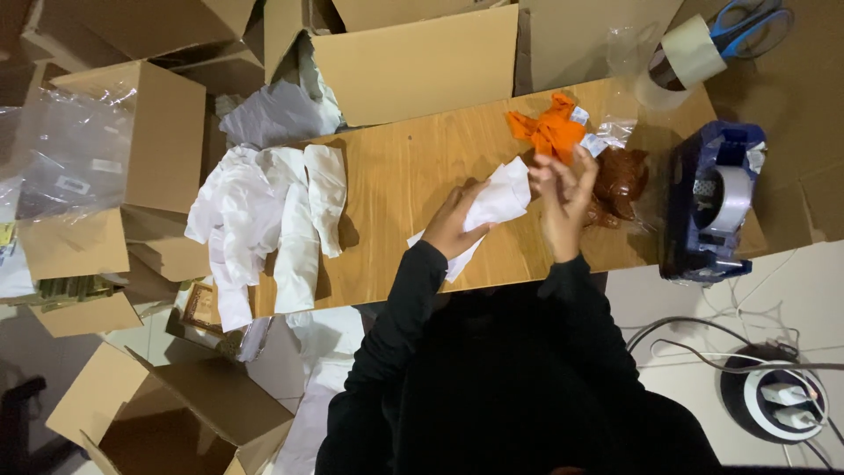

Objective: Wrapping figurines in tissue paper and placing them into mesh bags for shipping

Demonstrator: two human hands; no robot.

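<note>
Over a small wooden table [396, 185], my left hand [454, 222] and my right hand [563, 198] both hold a white glove [498, 200]. The left hand grips its lower part; the right hand pinches its upper end near the fingers. Just beyond the right hand lie an orange glove [549, 127] and a brown glossy item in clear wrap [621, 179]. A pile of white gloves [264, 220] lies on the table's left end, hanging over the edge.
A blue tape dispenser [712, 202] stands at the table's right end, with a tape roll [690, 51] and blue scissors [747, 26] beyond. Open cardboard boxes [413, 62] surround the table. A clear plastic bag [75, 149] lies left; a round power strip [778, 396] sits on the floor at the right.
</note>
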